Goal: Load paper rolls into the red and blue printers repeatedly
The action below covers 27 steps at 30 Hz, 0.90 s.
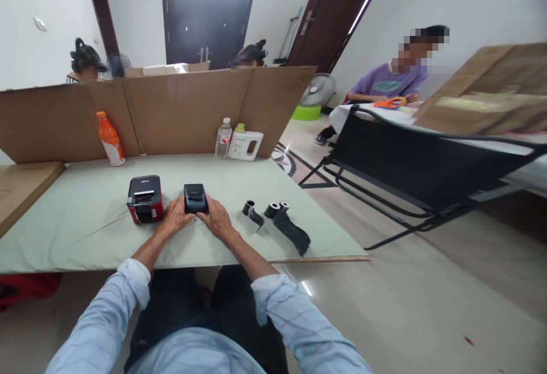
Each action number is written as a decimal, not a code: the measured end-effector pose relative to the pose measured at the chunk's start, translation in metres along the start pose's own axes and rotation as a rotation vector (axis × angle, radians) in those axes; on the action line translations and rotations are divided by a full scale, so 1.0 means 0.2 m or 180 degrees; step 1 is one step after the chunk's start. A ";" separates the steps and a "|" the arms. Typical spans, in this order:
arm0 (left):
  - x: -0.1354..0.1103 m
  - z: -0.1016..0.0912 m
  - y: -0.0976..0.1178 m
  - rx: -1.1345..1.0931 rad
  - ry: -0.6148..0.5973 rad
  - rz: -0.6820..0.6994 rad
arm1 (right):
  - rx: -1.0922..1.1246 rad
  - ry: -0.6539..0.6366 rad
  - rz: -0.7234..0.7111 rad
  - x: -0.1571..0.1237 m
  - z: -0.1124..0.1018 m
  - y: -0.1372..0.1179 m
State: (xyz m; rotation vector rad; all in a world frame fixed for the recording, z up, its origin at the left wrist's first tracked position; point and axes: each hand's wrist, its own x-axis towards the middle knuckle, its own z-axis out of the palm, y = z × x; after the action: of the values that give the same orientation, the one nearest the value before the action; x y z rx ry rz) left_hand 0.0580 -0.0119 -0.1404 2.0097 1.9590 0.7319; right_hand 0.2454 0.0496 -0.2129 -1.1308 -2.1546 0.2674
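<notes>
A small black box-shaped device (pixel 195 198) stands on the pale green table between my hands. My left hand (pixel 176 215) is closed against its left side, and my right hand (pixel 217 219) grips its right side, with both thumbs at the near edge. Left of my left hand sits a larger red-and-black label printer (pixel 146 198). To the right of my right hand lies a small black roll (pixel 249 208) with a loose strip. Beside it are two more rolls, one a black roll (pixel 272 210), with a wide dark strip (pixel 294 234) trailing toward the table's near edge.
A cardboard screen (pixel 183 112) runs along the table's far side. Before it stand an orange bottle (pixel 111 140), a clear bottle (pixel 223 139) and a white jug (pixel 243 145). Flat cardboard (pixel 29 191) lies at left. A black folding frame (pixel 410 163) and a seated person (pixel 393 80) are at right.
</notes>
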 end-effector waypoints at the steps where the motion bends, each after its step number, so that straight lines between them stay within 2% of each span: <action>1: 0.02 0.00 0.01 0.0059 -0.0023 -0.0057 | -0.0008 0.0025 -0.0001 0.00 0.00 0.00; 7: 0.05 0.00 0.02 0.0255 -0.0001 -0.0237 | -0.0015 -0.0014 -0.0033 0.00 0.02 0.01; 14: 0.04 0.04 -0.02 0.0385 0.0195 -0.0066 | -0.0019 0.0069 -0.0041 0.00 0.02 0.01; 27: 0.02 0.11 -0.06 0.0774 0.0371 0.0188 | -0.0071 -0.0135 0.0070 0.02 -0.05 -0.05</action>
State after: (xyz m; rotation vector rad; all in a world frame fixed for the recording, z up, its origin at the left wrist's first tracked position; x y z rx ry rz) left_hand 0.0591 -0.0034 -0.1638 2.2175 2.1547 0.6654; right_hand 0.2436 0.0443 -0.1988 -1.1717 -2.1882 0.2804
